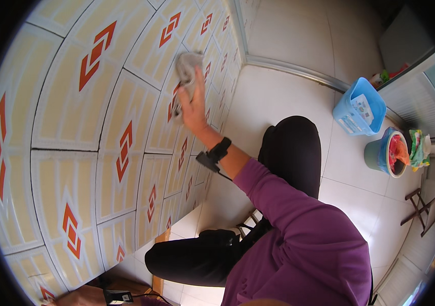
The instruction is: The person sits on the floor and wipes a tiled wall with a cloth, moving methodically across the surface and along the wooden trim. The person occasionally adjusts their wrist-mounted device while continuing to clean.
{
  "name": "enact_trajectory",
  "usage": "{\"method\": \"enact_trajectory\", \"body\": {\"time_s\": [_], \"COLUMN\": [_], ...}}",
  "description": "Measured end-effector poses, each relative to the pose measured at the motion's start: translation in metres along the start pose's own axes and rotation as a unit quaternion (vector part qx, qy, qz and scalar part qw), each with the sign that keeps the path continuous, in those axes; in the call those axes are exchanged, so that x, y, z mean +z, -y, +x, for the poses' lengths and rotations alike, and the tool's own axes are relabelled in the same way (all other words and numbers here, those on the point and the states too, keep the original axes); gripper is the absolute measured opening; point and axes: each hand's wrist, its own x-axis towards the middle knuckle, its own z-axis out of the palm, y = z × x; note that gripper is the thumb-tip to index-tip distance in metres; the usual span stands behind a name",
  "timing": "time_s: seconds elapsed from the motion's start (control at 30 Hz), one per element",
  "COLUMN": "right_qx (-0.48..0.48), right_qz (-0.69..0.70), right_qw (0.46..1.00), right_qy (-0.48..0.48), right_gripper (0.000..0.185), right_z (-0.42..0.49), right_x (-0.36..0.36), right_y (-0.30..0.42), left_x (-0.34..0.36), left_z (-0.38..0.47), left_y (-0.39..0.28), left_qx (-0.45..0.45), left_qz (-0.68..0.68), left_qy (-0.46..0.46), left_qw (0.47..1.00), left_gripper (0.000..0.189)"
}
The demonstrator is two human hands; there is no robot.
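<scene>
My right hand presses a crumpled grey cloth against a tiled wall with cream panels and red diamond-like motifs. The cloth bunches past the fingertips and also shows beside the thumb. A black band with a small device is strapped around this wrist. At the bottom left, my left hand lies by the lower edge of the tiled surface, with another device on its wrist. Its fingers are mostly cut off by the picture's rim, so its grip cannot be made out.
On the pale tiled floor to the right stand a light blue plastic bin and a green bin holding coloured bags. A small folding stool is farther along. A metal door track crosses the floor. My knees are close to the wall.
</scene>
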Motion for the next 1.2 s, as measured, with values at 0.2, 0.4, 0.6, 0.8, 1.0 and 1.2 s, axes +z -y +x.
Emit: {"method": "enact_trajectory", "body": {"time_s": [0.2,0.4,0.6,0.8,1.0,1.2], "right_qx": [0.179,0.352,0.413,0.443,0.411,0.455], "right_qz": [0.116,0.129,0.133,0.141,0.108,0.108], "right_qw": [0.972,0.921,0.894,0.872,0.893,0.883], "right_qy": [-0.095,-0.103,-0.11,-0.151,-0.146,-0.032], "right_gripper": [0.066,0.066,0.076,0.072,0.072,0.071], "right_z": [0.104,0.144,0.092,-0.015,-0.144,-0.188], "right_x": [-0.028,-0.063,-0.073,-0.057,-0.028,-0.024], "right_y": [-0.138,-0.209,-0.238,-0.179,-0.094,0.01], "left_x": [-0.014,0.005,0.01,0.004,0.006,0.023], "left_z": [0.006,-0.007,-0.015,-0.02,-0.029,-0.034], "left_y": [-0.003,-0.005,-0.006,-0.005,-0.012,-0.029], "left_qx": [0.029,0.014,0.008,-0.009,0.002,-0.143], "left_qz": [-0.142,-0.042,-0.019,-0.017,0.031,-0.072], "left_qy": [0.1,0.035,0.012,-0.015,-0.042,-0.017], "left_qw": [0.984,0.998,1.0,1.0,0.999,0.987], "left_gripper": [0.024,0.028,0.033,0.037,0.042,0.046]}}
